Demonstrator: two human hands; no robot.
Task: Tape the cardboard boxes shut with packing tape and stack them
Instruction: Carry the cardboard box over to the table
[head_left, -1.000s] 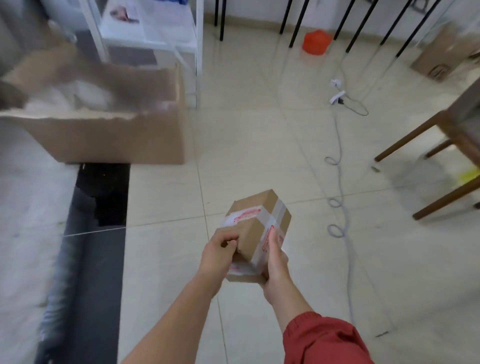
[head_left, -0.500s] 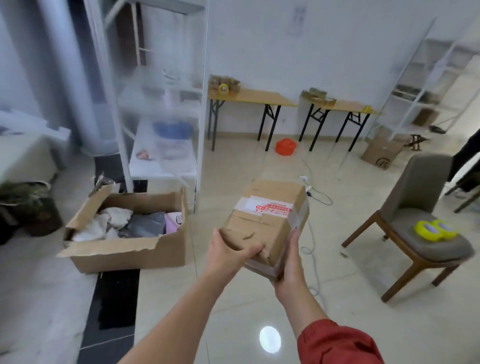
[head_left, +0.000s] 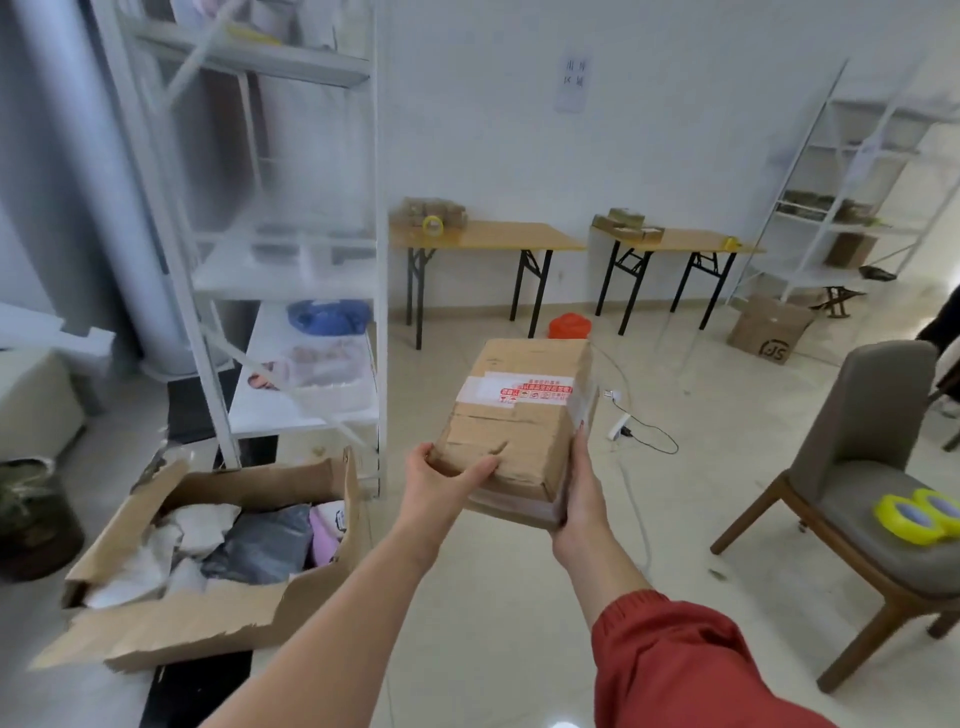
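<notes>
A small cardboard box (head_left: 519, 426) is held up in the air with both hands, out in front of the body and above the floor (head_left: 467, 597). The near left corner is gripped by the left hand (head_left: 441, 488): the thumb is laid on the top face and the other fingers are tucked under. The right hand (head_left: 582, 493) is pressed flat against the right side, with its fingers straight and pointed up. A red sleeve (head_left: 675, 660) is worn on the right arm. The box is shut, and a white tape strip (head_left: 514, 392) with red print is stuck across its top.

Low on the left, a big open box (head_left: 208, 618) with torn flaps is set on the floor, and soft white, grey and pink bags are piled in it. A white shelf rack (head_left: 291, 260) is stood just behind it. On the right, two yellow tape rolls (head_left: 917, 517) are laid side by side on the seat of a grey chair (head_left: 857, 441). Past the held box, a white power strip (head_left: 621, 426) with a black cord is seen on the floor. Two wooden tables (head_left: 488, 239) are lined up by the far wall, and an orange thing (head_left: 570, 326) is set under them.
</notes>
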